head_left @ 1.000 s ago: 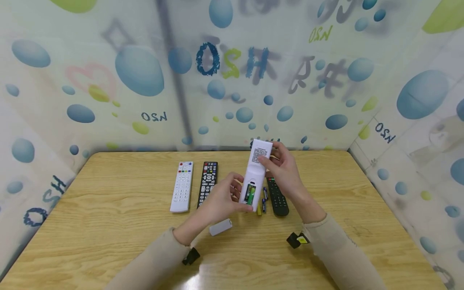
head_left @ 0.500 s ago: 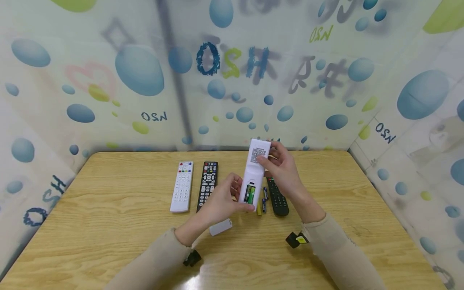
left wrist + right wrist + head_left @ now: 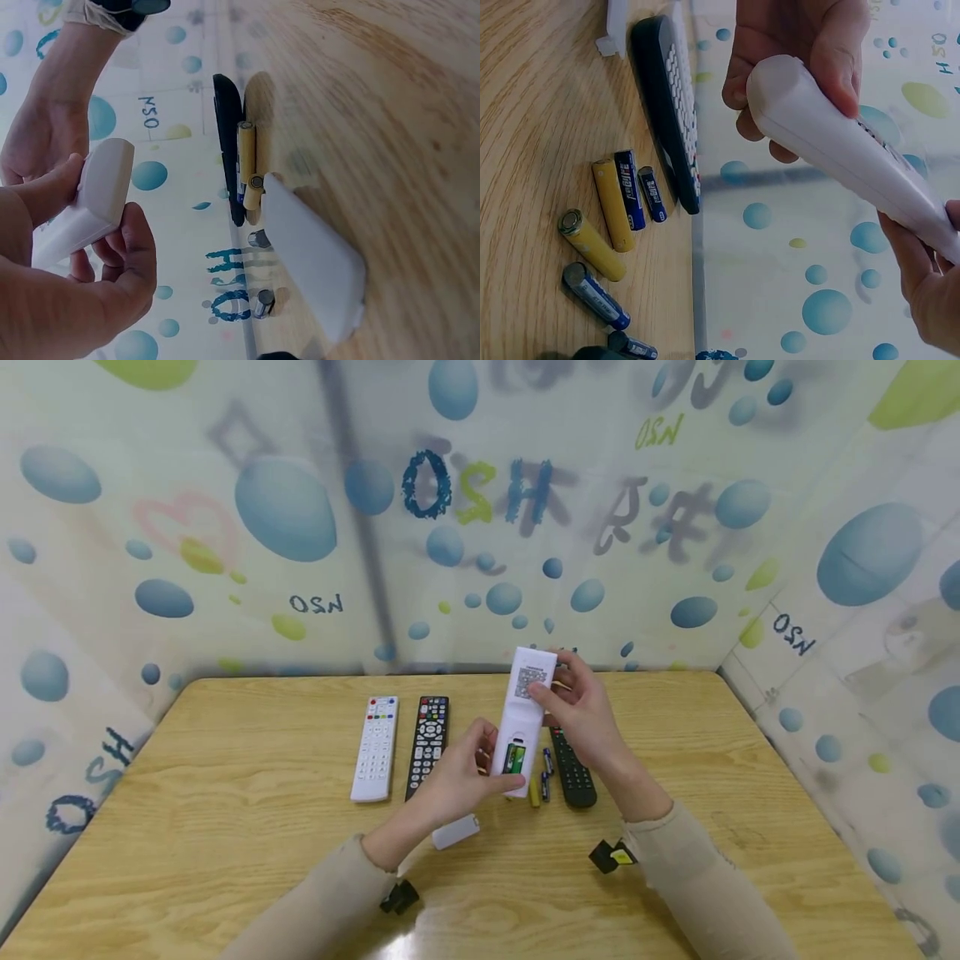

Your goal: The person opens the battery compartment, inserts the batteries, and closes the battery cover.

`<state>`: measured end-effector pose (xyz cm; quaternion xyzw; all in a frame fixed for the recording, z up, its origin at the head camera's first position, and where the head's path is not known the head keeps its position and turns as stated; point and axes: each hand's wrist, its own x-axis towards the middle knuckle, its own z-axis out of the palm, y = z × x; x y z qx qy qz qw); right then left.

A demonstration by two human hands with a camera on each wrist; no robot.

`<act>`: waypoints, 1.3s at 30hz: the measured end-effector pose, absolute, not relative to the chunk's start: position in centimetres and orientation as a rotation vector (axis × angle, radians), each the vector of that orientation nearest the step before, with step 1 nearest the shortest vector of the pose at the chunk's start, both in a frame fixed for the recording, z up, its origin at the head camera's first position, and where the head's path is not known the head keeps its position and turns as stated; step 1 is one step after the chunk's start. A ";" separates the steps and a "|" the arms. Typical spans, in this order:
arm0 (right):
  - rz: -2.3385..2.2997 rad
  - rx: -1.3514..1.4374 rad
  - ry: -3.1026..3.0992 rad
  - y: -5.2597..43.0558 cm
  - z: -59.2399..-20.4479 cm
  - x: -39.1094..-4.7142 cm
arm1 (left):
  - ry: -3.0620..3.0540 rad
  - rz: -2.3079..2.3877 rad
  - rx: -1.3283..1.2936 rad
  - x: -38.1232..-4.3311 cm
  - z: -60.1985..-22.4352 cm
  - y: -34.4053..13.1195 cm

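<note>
Left hand (image 3: 459, 781) and right hand (image 3: 590, 714) grip a white plastic remote (image 3: 522, 720); a black white-buttoned remote (image 3: 431, 729) lies toward the wooden worktop (image 3: 247, 768)'s far edge.

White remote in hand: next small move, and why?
I'd probably have the left hand press its thumb on the green battery to check seating: the battery compartment of the white remote is open, the thumb lies near its lower edge, and the right hand grips the other end.

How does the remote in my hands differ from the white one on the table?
The held remote is raised and tilted; the table remote lies flat. The held remote shows its back and an exposed green battery; the table remote shows its buttons. Both are white.
</note>
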<state>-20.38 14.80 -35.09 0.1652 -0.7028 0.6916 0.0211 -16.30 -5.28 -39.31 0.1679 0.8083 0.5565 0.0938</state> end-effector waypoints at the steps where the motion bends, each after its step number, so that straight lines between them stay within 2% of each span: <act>1: 2.141 0.518 -2.180 14.8 -35.0 -20.3 | 2.391 1.658 0.498 -16.3 -39.3 -5.3; 22: 2.140 0.490 -2.207 14.8 -35.3 -20.4 | 2.436 1.564 0.562 -16.3 -39.2 -5.7; 39: 2.086 0.429 -2.275 15.3 -35.4 -20.5 | 2.542 1.359 0.736 -16.1 -39.9 -7.3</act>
